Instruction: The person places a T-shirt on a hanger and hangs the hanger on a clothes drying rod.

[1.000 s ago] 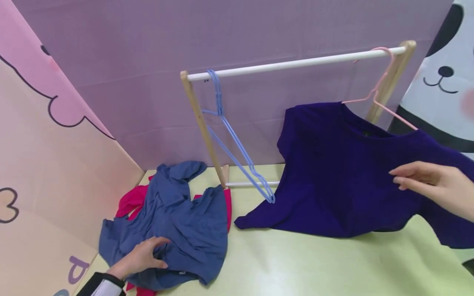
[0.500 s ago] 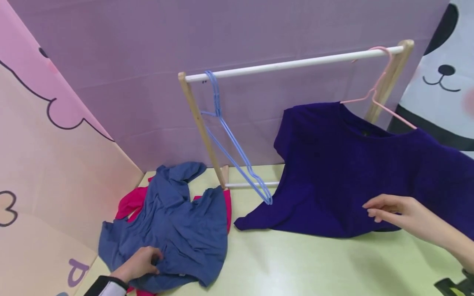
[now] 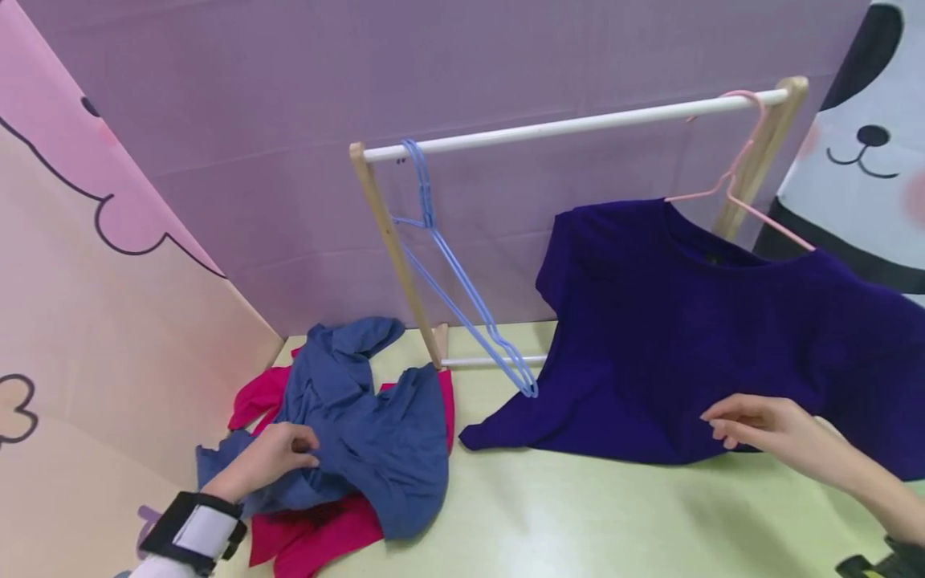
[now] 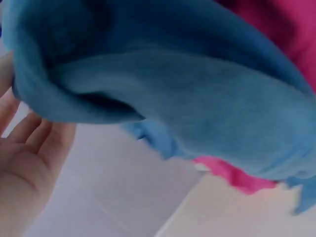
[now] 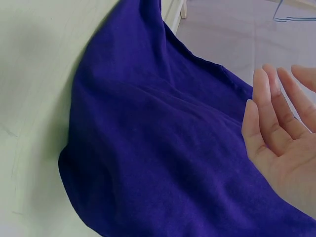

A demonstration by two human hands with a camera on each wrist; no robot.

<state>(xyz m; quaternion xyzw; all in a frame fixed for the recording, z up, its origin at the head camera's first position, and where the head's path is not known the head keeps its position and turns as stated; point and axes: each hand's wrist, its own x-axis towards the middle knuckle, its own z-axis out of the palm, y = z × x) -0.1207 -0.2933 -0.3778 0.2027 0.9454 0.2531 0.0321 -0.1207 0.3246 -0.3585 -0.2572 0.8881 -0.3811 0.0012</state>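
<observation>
The left hand (image 3: 266, 459) pinches the blue shirt (image 3: 390, 449), partly raised off the red cloth (image 3: 332, 530) on the desk (image 3: 535, 522); best peel slowly, leaving the red flat. The right hand (image 3: 769, 427), fingers loosely curved, empty, hovers before the purple shirt (image 3: 650, 337).

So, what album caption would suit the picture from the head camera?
The left hand holds a blue shirt lying partly over red cloth; a dark purple shirt is on a pink hanger.

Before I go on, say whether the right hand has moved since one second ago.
Yes. In the head view, the right hand has moved left and lower in the picture, judged against the rack's white bar.
</observation>
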